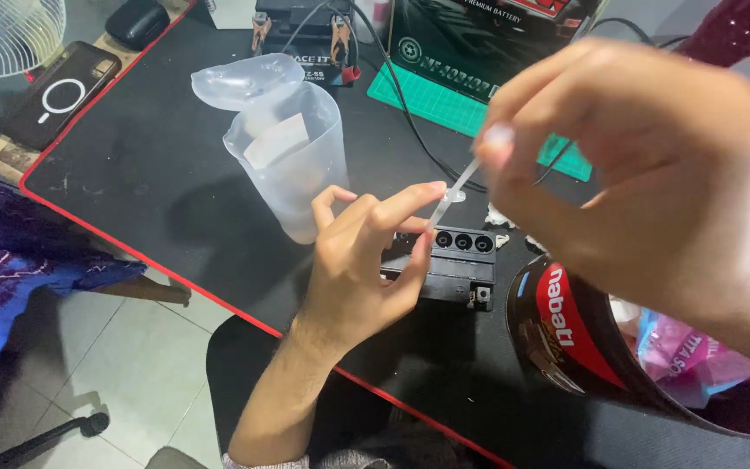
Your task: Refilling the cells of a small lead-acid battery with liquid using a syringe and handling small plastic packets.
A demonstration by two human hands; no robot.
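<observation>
Black and boxy, a small plastic battery (455, 267) with a row of round filler holes along its top sits on the dark desk mat with red edging (132, 182), and everything here is placed from it. Directly over its top edge, the left hand (365, 260) hovers with the forefinger stretched out and the thumb tucked under, the two pinching the lower end of a thin clear plastic tube (460, 184); the other fingers curl loosely. Up and to the right of the battery, the right hand (653, 174) is close to the camera and blurred, its thumb and fingertips pinched on the tube's upper end. The tube slants down from there toward the battery's holes.

Behind the battery to the left stands a translucent plastic jug with its flip lid open (284, 148). Immediately right of the battery lies a round red-and-black tin (566, 334) on its side, pink wrapping inside. Farther behind the battery lies a green cutting mat (444, 104), crossed by black cables. Far to the left, at the mat's corner, rests a dark phone (58, 94).
</observation>
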